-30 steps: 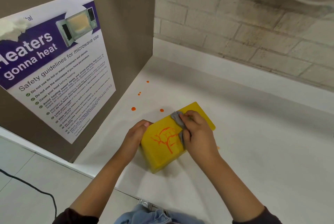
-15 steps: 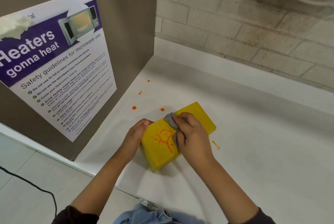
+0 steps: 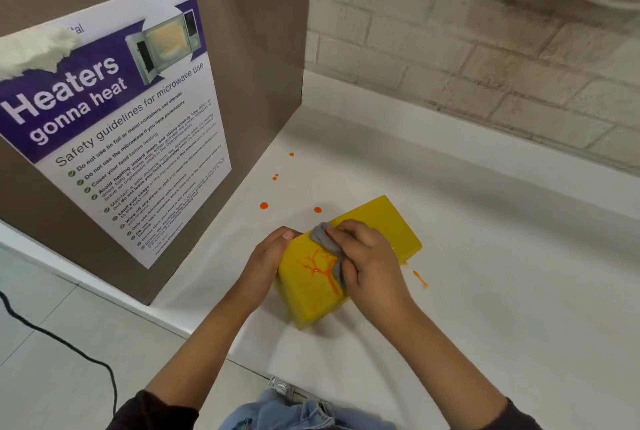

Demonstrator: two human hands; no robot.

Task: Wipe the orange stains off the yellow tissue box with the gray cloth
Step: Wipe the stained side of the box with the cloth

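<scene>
A yellow tissue box (image 3: 388, 221) lies on the white counter (image 3: 502, 273), its near end tilted toward me. Branching orange stains (image 3: 317, 265) run across its top face. My right hand (image 3: 370, 263) presses a bunched gray cloth (image 3: 325, 240) onto the box top, right beside the stains; the cloth sticks out past my fingers on the left. My left hand (image 3: 266, 259) grips the box's left side, thumb on the top edge. The middle of the box top is hidden under my right hand.
Orange drops (image 3: 264, 205) dot the counter left of and behind the box, and an orange smear (image 3: 420, 279) lies to its right. A brown panel with a microwave safety poster (image 3: 114, 124) stands on the left. A brick wall (image 3: 485, 48) runs behind. A black cable (image 3: 69, 350) lies on the floor.
My right hand with the cloth has slid left across the box top, uncovering the orange smear on the counter to the right. The visible stain area is smaller. My left hand has stayed put.
</scene>
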